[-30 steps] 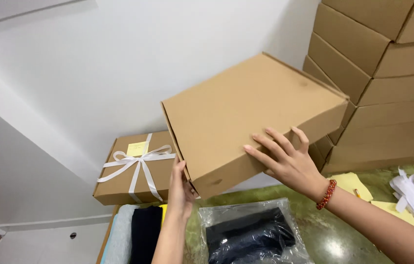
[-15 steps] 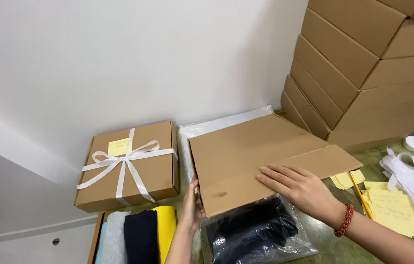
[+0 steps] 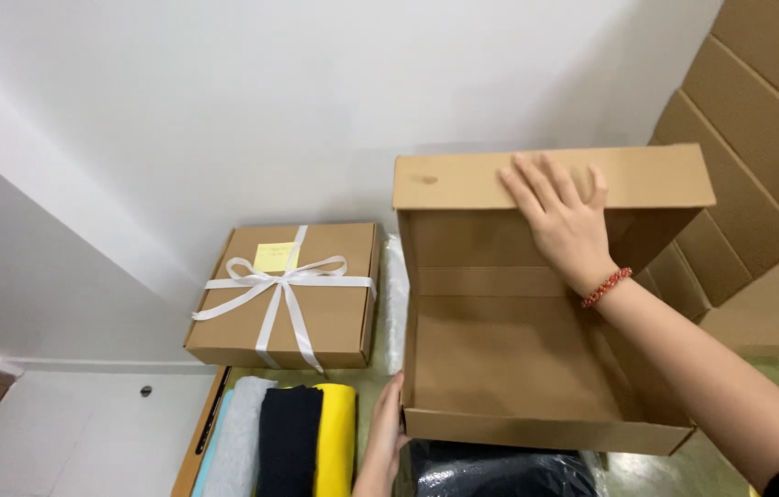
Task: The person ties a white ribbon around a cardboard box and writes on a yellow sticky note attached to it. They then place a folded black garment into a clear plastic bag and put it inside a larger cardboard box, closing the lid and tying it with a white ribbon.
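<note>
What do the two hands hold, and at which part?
The cardboard box: right hand presses its raised lid's front flap, left hand grips the lower left corner.

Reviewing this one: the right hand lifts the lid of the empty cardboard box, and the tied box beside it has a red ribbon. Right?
Not quite. In the head view the ribbon on the tied box is white, not red. The right hand does hold up the lid of the empty cardboard box.
</note>
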